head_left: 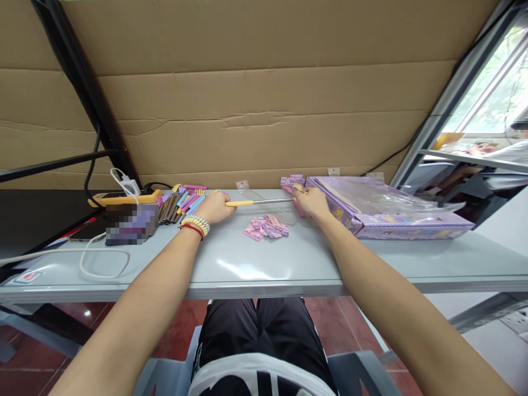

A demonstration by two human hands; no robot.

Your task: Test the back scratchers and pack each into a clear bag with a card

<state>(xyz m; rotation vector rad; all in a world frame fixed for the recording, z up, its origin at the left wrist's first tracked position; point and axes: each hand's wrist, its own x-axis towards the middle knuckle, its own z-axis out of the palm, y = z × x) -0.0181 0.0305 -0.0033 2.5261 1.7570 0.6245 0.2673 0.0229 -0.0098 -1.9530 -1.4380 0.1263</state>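
Observation:
A yellow-handled extendable back scratcher (264, 202) with a thin metal rod is stretched level above the table. My left hand (214, 207) is closed on the end of its yellow handle. At the other end, my right hand (312, 202) grips the rod's tip, where a small yellow claw shows by the fingers. Several pink printed cards (267, 227) lie in a loose heap between my forearms. More pink and purple cards (292, 182) sit just behind my right hand. Beside my left hand lies a pile of back scratchers (181, 202) with pink, blue, yellow and purple handles.
On the right stands a purple box (412, 228) with clear plastic on top. At the left are a blurred-out object (134, 224), a yellow-edged device (124, 198), a white charger (131, 186) and a white cable (105, 276). A cardboard panel (264, 93) closes off the back.

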